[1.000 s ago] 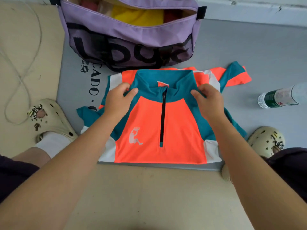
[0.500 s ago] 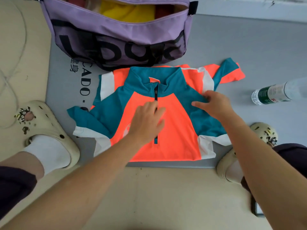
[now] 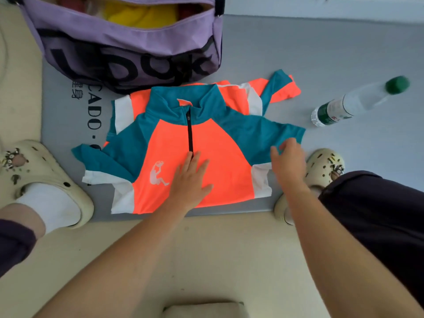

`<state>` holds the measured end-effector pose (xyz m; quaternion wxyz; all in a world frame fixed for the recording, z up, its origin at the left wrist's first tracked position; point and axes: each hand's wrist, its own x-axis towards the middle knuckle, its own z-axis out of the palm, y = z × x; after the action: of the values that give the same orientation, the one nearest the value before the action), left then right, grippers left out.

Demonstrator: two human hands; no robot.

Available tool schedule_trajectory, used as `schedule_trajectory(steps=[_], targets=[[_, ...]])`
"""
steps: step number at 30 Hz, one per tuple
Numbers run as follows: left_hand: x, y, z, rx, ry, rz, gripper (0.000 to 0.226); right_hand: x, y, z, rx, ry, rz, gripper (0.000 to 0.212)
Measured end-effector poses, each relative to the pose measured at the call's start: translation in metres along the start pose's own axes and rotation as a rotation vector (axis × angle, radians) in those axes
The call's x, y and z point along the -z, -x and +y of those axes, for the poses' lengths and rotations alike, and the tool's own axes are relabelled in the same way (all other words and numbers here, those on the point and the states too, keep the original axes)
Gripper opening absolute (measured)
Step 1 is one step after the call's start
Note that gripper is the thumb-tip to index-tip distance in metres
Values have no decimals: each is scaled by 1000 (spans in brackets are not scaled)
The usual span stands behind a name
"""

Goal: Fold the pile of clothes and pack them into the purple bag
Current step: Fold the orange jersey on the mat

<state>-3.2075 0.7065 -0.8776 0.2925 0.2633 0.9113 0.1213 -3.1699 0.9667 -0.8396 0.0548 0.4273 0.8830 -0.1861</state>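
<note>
On grey mat (image 3: pixel 332 53): orange, teal and white zip-neck shirt (image 3: pixel 220 145), spread front-up, collar toward purple bag (image 3: pixel 128 53), hem toward the near mat edge. Black zip down from the collar; small white figure print on the orange chest panel. Second piece of the same colours beneath, showing past the collar and out to the upper right. Pressed flat on the orange front just below the zip's end: left hand (image 3: pixel 191 177), fingers straight and spread, holding nothing. At the teal sleeve on the shirt's right side: right hand (image 3: pixel 288 160), fingers curved down onto the fabric edge near the sleeve end; whether pinching cloth or only touching, cannot tell. Just beyond the collar, touching or nearly touching the under piece: purple bag, large black lettering on its side, top unzipped and gaping. Inside the bag: yellow garment (image 3: pixel 140 13) in the middle, something dark red at either end, details too hidden to name. Printed black characters on the mat left of the shirt, partly covered by it. Right of the shirt, well apart: clear plastic bottle (image 3: pixel 348 104) lying on its side, green cap, green label. Cream clog (image 3: pixel 52 180) with white sock at left, straddling the mat's edge; second cream clog (image 3: pixel 321 171) at right, close beside the right hand. Beige floor (image 3: pixel 206 260) nearest, both forearms crossing it.
</note>
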Motion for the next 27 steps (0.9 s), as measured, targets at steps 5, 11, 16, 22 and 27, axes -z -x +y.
schedule_trajectory(steps=[5, 11, 16, 22, 27], targets=[[5, 44, -19, 334, 233, 391, 40, -39, 73, 27, -231, -252, -119, 36], [14, 103, -90, 947, 701, 505, 29, -47, 99, 46, -319, -353, -170, 36], [12, 127, -122, 1088, 1047, 398, 35, -40, 105, 46, -498, -613, -274, 25], [-1, 139, -130, 1081, 1215, 226, 25, -35, 106, 58, -658, -829, -351, 21], [4, 137, -140, 1133, 1302, 391, 13, -28, 100, 53, -695, -932, -189, 21]])
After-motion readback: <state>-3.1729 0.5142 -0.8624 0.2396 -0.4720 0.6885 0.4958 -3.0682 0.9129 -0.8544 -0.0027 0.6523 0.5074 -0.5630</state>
